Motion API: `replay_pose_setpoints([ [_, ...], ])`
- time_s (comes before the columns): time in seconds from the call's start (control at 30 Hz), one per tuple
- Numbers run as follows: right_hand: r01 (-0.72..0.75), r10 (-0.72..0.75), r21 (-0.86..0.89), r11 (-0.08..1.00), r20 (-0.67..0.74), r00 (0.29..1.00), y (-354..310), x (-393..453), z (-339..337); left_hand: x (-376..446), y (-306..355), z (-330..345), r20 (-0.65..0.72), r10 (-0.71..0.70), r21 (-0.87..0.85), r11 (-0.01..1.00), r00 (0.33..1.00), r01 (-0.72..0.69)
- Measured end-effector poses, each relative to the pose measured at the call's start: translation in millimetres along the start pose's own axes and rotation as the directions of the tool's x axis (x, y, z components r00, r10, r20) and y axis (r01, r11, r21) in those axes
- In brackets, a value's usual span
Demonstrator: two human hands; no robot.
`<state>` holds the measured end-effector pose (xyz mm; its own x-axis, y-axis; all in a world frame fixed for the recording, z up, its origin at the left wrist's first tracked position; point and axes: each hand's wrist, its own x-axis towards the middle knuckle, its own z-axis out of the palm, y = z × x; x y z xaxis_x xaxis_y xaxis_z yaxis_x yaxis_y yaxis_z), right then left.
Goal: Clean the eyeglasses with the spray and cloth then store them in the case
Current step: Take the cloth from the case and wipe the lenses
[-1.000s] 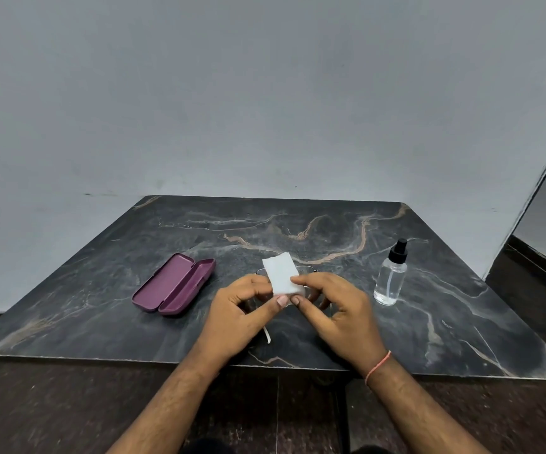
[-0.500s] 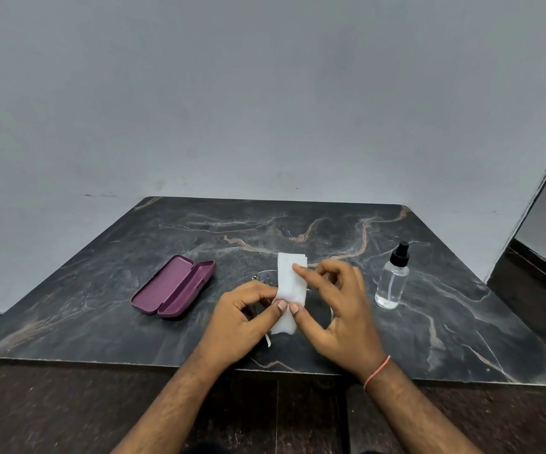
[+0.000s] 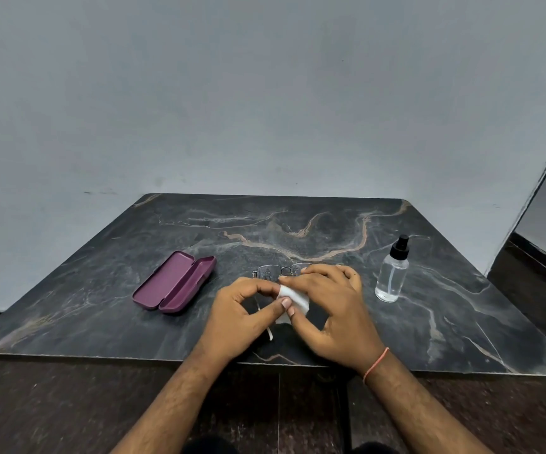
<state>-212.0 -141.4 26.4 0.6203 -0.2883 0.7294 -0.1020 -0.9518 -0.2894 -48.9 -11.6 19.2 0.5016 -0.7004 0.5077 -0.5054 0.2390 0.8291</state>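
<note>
Thin-framed eyeglasses [image 3: 267,271] lie near the middle of the dark marble table [image 3: 298,224], their lenses showing just beyond my fingers. A white cloth [image 3: 294,297] is pinched between both hands. My left hand [image 3: 244,311] grips its left edge with thumb and forefinger. Over the cloth and the right lens lies my right hand [image 3: 334,306], holding the cloth. One pale temple tip [image 3: 269,334] sticks out below my left hand. The purple case [image 3: 175,281] lies open at the left. To the right, the clear spray bottle [image 3: 392,273] with a black pump stands upright.
The table's near edge [image 3: 101,355] runs just under my wrists, with dark floor below it. A grey wall stands behind the table. A dark doorway or skirting edge [image 3: 543,257] is at the far right.
The cloth, held upright and stretched a moment ago, is now folded down under my right hand. My right hand has moved forward over the right lens; the left hand has barely moved.
</note>
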Motion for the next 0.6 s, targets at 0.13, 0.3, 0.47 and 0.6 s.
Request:
replay_pose_setpoints([
  [0.13,0.004,-0.004,0.0,1.0,-0.034,0.999,0.3,0.4,1.8,0.1,1.6,0.1,-0.029,0.0,0.002,1.0,1.0,0.0],
  [0.3,0.01,-0.009,0.02,1.0,-0.058,0.998,3.3,0.4,3.8,0.4,0.0,-0.3,-0.045,0.013,0.018,1.0,0.999,-0.012],
  [0.47,-0.038,0.039,0.092,0.995,-0.008,0.999,7.0,-0.7,5.0,2.7,-2.2,0.2,-0.055,0.094,0.031,0.995,0.994,-0.093],
  [0.6,-0.057,0.05,0.153,0.987,0.052,0.997,8.2,-0.1,4.6,3.1,-2.7,1.3,-0.049,0.082,0.017,0.997,0.995,-0.081],
])
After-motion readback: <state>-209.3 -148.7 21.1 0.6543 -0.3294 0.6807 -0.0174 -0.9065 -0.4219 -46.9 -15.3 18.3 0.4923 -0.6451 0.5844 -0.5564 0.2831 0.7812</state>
